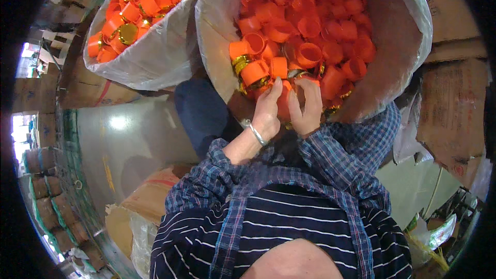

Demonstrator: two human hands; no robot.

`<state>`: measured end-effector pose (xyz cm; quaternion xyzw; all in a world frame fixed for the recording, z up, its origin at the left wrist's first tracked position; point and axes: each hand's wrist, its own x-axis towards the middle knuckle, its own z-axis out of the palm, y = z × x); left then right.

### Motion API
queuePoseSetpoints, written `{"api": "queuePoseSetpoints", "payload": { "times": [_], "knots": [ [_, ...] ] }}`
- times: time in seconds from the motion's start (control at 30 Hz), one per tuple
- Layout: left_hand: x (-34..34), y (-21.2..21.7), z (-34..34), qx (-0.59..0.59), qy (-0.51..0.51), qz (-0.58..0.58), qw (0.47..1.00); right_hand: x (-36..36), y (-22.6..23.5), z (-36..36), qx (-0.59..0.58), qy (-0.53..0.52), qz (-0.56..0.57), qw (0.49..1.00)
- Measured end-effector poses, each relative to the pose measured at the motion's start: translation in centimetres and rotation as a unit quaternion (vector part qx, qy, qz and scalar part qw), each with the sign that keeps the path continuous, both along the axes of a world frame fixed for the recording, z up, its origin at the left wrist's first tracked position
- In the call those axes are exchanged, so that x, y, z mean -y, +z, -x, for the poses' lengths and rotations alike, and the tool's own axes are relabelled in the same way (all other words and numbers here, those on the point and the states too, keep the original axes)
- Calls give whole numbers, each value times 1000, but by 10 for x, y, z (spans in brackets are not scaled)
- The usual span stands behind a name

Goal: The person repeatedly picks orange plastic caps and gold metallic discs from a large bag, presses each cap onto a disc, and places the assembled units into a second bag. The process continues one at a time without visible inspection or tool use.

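My left hand (266,111), with a silver bangle on its wrist, is at the near side of a large lined container (222,51). Beside it, my right hand (307,106) curls its fingers downward. Between them, the fingers of both hands close on an orange plastic cap (283,102), partly covered by them. Around and beyond the fingertips lies a heap of loose orange caps (309,54). Among those nearest my hands are several gold-coloured rims or lids (241,64). What lies under my fingers is hidden.
At the left, a second lined container (150,62) holds more orange caps, some with gold lids. Flattened cardboard (449,118) stands at the right. A cardboard box (155,196) with clear plastic sits at lower left, on the grey floor (129,144).
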<state>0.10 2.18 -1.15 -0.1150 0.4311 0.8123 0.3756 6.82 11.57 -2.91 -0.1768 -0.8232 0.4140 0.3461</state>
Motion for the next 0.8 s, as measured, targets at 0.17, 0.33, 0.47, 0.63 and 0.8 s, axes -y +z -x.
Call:
{"api": "queuePoseSetpoints", "payload": {
  "times": [0.17, 0.33, 0.47, 0.63, 0.8],
  "knots": [
    [0, -9, -15, -222, 62, 113, 966, -2, -3, 9, 16, 23, 143, 989],
    [-4, -11, -28, -284, 72, 165, 942, 3, -3, 22, 36, -20, 309, 950],
    [-11, -15, -13, -125, 64, 86, 986, 0, -1, 20, -7, -39, 104, 994],
    [-8, -16, 2, 40, 58, 69, 995, -6, 1, 16, 3, -13, -59, 998],
    [-6, -15, 1, 22, 76, 19, 997, -7, -1, 20, 18, 27, -32, 999]
  ]
}}
